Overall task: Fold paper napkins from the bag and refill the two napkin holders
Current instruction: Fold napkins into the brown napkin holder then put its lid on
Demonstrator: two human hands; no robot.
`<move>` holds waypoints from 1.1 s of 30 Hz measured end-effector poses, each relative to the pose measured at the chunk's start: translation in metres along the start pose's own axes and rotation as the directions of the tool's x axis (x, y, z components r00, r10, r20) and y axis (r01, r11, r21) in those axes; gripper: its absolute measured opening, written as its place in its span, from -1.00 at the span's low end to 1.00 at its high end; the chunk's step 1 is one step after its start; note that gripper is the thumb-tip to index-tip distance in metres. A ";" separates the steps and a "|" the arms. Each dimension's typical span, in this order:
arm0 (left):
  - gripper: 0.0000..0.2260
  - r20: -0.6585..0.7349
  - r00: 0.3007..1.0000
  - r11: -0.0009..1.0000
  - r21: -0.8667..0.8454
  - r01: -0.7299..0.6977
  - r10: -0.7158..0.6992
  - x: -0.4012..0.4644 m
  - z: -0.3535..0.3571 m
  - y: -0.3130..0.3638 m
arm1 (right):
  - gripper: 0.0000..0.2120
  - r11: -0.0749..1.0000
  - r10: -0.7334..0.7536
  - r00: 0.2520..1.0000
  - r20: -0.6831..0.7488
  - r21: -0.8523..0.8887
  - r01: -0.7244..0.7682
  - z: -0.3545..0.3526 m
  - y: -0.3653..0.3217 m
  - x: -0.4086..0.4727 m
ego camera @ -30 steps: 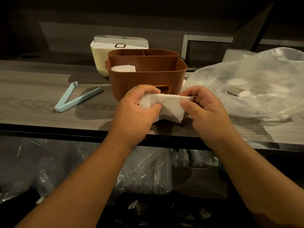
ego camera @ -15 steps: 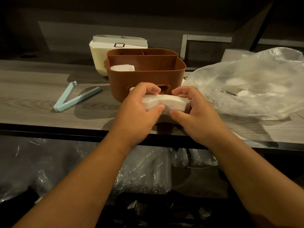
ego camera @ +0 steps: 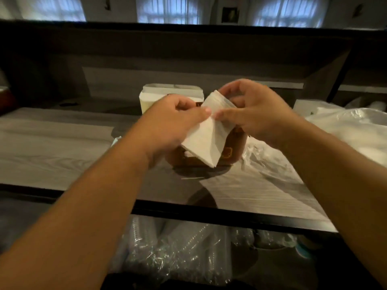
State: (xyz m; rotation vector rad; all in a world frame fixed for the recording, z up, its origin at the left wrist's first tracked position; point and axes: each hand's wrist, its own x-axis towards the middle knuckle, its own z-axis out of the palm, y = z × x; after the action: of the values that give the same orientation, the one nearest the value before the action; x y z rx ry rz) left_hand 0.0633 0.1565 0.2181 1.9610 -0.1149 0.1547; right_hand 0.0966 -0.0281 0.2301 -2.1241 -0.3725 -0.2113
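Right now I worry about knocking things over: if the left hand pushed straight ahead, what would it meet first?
Probably the brown holder just behind the napkin that the left hand pinches; the white holder stands beyond. Depth is unclear.

Both hands went up with the napkins.

The left hand and the right hand were low, in front of the brown holder. Now they are up high over it and hide most of it. The napkin stack lay flat and squeezed between the hands. Now it hangs down from the thumbs and fingers, tipped on its corner. The view went up too, so windows show far above the hands.
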 end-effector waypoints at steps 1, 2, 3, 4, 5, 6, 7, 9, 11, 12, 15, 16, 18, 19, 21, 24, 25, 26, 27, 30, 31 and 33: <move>-0.83 0.002 1.000 0.996 0.078 0.031 -0.031 0.008 -0.009 0.010 | -0.68 0.998 -0.016 0.999 0.049 -0.062 0.019 0.001 -0.010 0.014; -0.83 0.002 0.998 0.984 0.162 0.068 -0.069 0.017 -0.015 0.016 | -0.68 0.992 -0.030 0.995 0.091 -0.121 0.040 0.004 -0.018 0.027; -0.80 0.004 0.994 0.963 0.245 0.109 -0.113 0.025 -0.020 0.020 | -0.68 0.982 -0.041 0.991 0.127 -0.178 0.064 0.009 -0.024 0.040; -0.78 0.010 0.987 0.936 0.316 0.151 -0.163 0.033 -0.024 0.021 | -0.67 0.967 -0.048 0.986 0.161 -0.239 0.086 0.016 -0.028 0.053; -0.77 0.010 0.978 0.911 0.367 0.189 -0.207 0.041 -0.026 0.021 | -0.66 0.948 -0.049 0.980 0.193 -0.300 0.107 0.022 -0.029 0.064; -0.79 0.003 0.972 0.889 0.406 0.212 -0.233 0.047 -0.027 0.020 | -0.66 0.925 -0.045 0.973 0.225 -0.358 0.125 0.028 -0.029 0.074; -0.82 -0.011 0.973 0.867 0.450 0.212 -0.232 0.052 -0.028 0.019 | -0.66 0.901 -0.038 0.966 0.256 -0.408 0.144 0.034 -0.028 0.083; -0.86 -0.046 0.983 0.804 0.569 0.172 -0.178 0.060 -0.029 0.015 | -0.62 0.858 -0.032 0.952 0.303 -0.481 0.182 0.045 -0.024 0.097; -0.87 -0.057 0.991 0.745 0.655 0.127 -0.119 0.062 -0.029 0.012 | -0.60 0.820 -0.036 0.942 0.334 -0.529 0.218 0.053 -0.023 0.103; -0.88 -0.049 0.994 0.730 0.675 0.105 -0.098 0.063 -0.029 0.010 | -0.61 0.799 -0.044 0.935 0.352 -0.549 0.244 0.057 -0.023 0.103; -0.89 -0.012 1.000 0.710 0.703 0.029 -0.029 0.065 -0.031 0.003 | -0.62 0.725 -0.054 0.905 0.422 -0.606 0.326 0.069 -0.022 0.102; -0.87 -0.001 1.000 0.698 0.717 0.004 -0.005 0.065 -0.031 0.001 | -0.61 0.697 -0.038 0.896 0.441 -0.631 0.340 0.073 -0.022 0.101; -0.85 0.032 0.999 0.679 0.733 -0.035 0.017 0.064 -0.034 0.001 | -0.61 0.665 -0.021 0.894 0.447 -0.662 0.346 0.080 -0.019 0.101; -0.85 0.059 0.998 0.674 0.737 -0.051 0.010 0.064 -0.035 0.001 | -0.62 0.666 -0.027 0.900 0.436 -0.664 0.341 0.082 -0.019 0.101; -0.87 0.119 0.992 0.662 0.746 -0.067 -0.034 0.064 -0.038 0.000 | -0.60 0.661 -0.049 0.905 0.423 -0.665 0.347 0.081 -0.021 0.098; -0.80 0.160 0.984 0.624 0.778 -0.076 -0.081 0.066 -0.042 -0.003 | -0.61 0.618 -0.182 0.906 0.383 -0.672 0.408 0.070 -0.025 0.089; -0.78 0.164 0.982 0.620 0.781 -0.074 -0.090 0.068 -0.042 -0.004 | -0.66 0.626 -0.214 0.904 0.371 -0.658 0.418 0.064 -0.025 0.086; -0.77 0.173 0.980 0.625 0.777 -0.071 -0.103 0.069 -0.043 -0.004 | -0.71 0.666 -0.193 0.908 0.371 -0.631 0.399 0.058 -0.026 0.084; -0.78 0.183 0.976 0.629 0.774 -0.070 -0.117 0.071 -0.043 -0.005 | -0.77 0.725 -0.123 0.912 0.392 -0.592 0.352 0.053 -0.027 0.083; -0.81 0.188 0.974 0.625 0.778 -0.069 -0.126 0.076 -0.042 -0.007 | -0.83 0.801 0.125 0.840 0.528 -0.553 0.229 0.046 -0.025 0.086; -0.81 0.181 0.975 0.616 0.785 -0.065 -0.128 0.078 -0.040 -0.008 | -0.81 0.796 0.162 0.819 0.550 -0.564 0.220 0.048 -0.022 0.089; -0.83 0.182 0.972 0.561 0.825 -0.070 -0.147 0.080 -0.036 -0.008 | -0.76 0.784 0.188 0.806 0.561 -0.581 0.221 0.054 -0.013 0.095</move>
State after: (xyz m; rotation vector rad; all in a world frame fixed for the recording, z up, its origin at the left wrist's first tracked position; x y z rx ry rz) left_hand 0.1415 0.1919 0.2373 2.9513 -0.1713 -0.0834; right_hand 0.1819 0.0412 0.2392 -2.8385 -0.7777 0.4130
